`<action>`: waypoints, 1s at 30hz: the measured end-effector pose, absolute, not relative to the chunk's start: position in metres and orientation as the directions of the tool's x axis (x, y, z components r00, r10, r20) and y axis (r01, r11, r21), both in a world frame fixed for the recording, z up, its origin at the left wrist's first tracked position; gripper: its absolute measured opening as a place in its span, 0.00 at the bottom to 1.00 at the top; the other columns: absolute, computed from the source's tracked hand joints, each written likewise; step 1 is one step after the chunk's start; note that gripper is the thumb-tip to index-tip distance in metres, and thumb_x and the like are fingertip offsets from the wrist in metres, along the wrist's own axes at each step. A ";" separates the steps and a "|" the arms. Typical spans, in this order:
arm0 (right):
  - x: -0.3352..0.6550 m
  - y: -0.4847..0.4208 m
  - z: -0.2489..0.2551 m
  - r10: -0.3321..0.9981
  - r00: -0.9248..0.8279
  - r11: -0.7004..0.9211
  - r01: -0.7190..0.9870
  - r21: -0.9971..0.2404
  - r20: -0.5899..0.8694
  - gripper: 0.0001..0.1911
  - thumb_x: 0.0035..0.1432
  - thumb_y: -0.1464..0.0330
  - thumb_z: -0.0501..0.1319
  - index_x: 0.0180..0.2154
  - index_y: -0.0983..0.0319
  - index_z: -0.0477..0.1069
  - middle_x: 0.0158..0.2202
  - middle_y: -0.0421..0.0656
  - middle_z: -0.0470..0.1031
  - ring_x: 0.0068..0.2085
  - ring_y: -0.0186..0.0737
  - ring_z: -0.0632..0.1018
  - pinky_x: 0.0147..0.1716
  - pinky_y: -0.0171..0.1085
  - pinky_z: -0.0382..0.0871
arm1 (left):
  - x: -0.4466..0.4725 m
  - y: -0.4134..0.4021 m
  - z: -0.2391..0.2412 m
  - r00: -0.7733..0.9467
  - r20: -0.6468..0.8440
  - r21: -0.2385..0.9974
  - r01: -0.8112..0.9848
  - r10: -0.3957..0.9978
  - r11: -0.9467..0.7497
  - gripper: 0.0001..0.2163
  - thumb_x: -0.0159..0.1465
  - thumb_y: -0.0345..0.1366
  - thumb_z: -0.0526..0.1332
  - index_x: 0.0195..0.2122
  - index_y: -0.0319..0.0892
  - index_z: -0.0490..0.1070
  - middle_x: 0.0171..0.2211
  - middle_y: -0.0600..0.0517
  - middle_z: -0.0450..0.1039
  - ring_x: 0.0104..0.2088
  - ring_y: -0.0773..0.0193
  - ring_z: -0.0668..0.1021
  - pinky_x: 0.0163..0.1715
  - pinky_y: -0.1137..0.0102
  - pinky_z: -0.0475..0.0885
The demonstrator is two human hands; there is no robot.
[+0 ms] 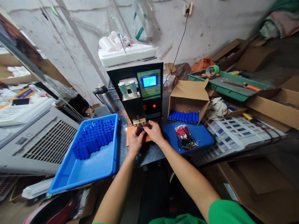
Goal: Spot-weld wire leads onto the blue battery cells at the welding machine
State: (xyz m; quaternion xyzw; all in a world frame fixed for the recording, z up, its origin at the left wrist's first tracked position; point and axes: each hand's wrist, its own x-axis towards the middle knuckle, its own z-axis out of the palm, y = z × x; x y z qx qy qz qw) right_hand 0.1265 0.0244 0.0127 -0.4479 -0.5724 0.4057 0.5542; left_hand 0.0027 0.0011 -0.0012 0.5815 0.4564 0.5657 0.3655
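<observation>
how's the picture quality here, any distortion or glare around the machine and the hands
Head view: the wide-angle lens bows the edges, so the grey unit at left splays outward; the screen glows bright blue, its text unreadable; the light is soft and even, with no hard shadows; the left hand and right hand look sharp, the corners softer.

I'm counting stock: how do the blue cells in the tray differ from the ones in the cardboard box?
The tray cells stand upright in packed rows; the box cells lie on their sides in one row. The tray cells fill an open blue tray left of the welder; the box cells sit in a cardboard box on its side, at the right. The tray cells outnumber the box cells. Both are blue cylinders.
</observation>
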 end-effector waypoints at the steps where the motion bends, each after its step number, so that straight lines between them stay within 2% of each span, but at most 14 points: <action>1: 0.128 0.024 0.013 0.960 0.009 0.280 0.062 -0.958 0.281 0.06 0.55 0.65 0.61 0.32 0.60 0.72 0.33 0.41 0.79 0.36 0.41 0.77 0.38 0.37 0.68 | 0.003 0.001 -0.002 -0.054 0.325 0.941 0.117 0.944 -0.318 0.18 0.59 0.40 0.66 0.49 0.39 0.73 0.47 0.45 0.78 0.47 0.56 0.80 0.53 0.60 0.72; 4: 0.133 0.020 0.011 0.955 -0.009 0.298 0.060 -0.953 0.298 0.07 0.55 0.63 0.60 0.31 0.61 0.71 0.32 0.41 0.77 0.36 0.41 0.77 0.37 0.37 0.67 | 0.003 0.002 -0.002 -0.047 0.327 0.940 0.121 0.944 -0.319 0.18 0.59 0.40 0.66 0.49 0.40 0.73 0.45 0.45 0.79 0.46 0.57 0.80 0.52 0.60 0.73; 12: 0.139 0.017 0.006 0.964 -0.050 0.262 0.068 -0.963 0.259 0.10 0.51 0.62 0.60 0.24 0.60 0.65 0.22 0.38 0.70 0.26 0.36 0.70 0.27 0.34 0.62 | 0.003 0.004 -0.004 -0.066 0.342 0.934 0.133 0.938 -0.331 0.14 0.58 0.39 0.65 0.43 0.39 0.74 0.41 0.47 0.79 0.42 0.58 0.80 0.48 0.62 0.74; 17: 0.143 0.016 0.009 0.978 -0.108 0.175 -0.044 -0.984 0.179 0.13 0.48 0.59 0.62 0.21 0.59 0.65 0.17 0.36 0.65 0.21 0.34 0.67 0.21 0.33 0.59 | 0.006 0.001 -0.001 -0.084 0.349 0.924 0.196 0.934 -0.327 0.11 0.58 0.39 0.65 0.38 0.39 0.74 0.35 0.49 0.79 0.37 0.61 0.80 0.41 0.66 0.75; 23: 0.148 0.015 0.010 0.983 -0.152 0.085 -0.113 -0.990 0.102 0.16 0.46 0.56 0.64 0.20 0.61 0.67 0.14 0.35 0.64 0.15 0.30 0.62 0.16 0.31 0.53 | 0.001 -0.006 0.008 -0.110 0.323 0.936 0.185 0.940 -0.300 0.16 0.57 0.40 0.66 0.45 0.39 0.73 0.40 0.46 0.79 0.39 0.59 0.81 0.43 0.63 0.76; 27: 0.150 0.016 0.011 0.987 -0.154 0.014 -0.174 -0.985 0.041 0.16 0.45 0.56 0.65 0.20 0.62 0.68 0.13 0.35 0.65 0.14 0.28 0.60 0.14 0.31 0.50 | -0.013 -0.028 0.012 -0.202 0.357 0.904 0.321 0.912 -0.283 0.14 0.61 0.43 0.62 0.42 0.39 0.75 0.40 0.45 0.79 0.39 0.57 0.81 0.43 0.62 0.76; 30: 0.151 0.016 0.011 0.989 -0.147 -0.011 -0.213 -0.977 0.021 0.16 0.44 0.57 0.66 0.21 0.62 0.69 0.13 0.35 0.66 0.14 0.28 0.61 0.14 0.30 0.51 | -0.020 -0.049 0.008 -0.129 0.401 0.822 0.487 0.907 -0.295 0.12 0.62 0.44 0.62 0.40 0.40 0.76 0.39 0.46 0.79 0.37 0.59 0.80 0.41 0.63 0.75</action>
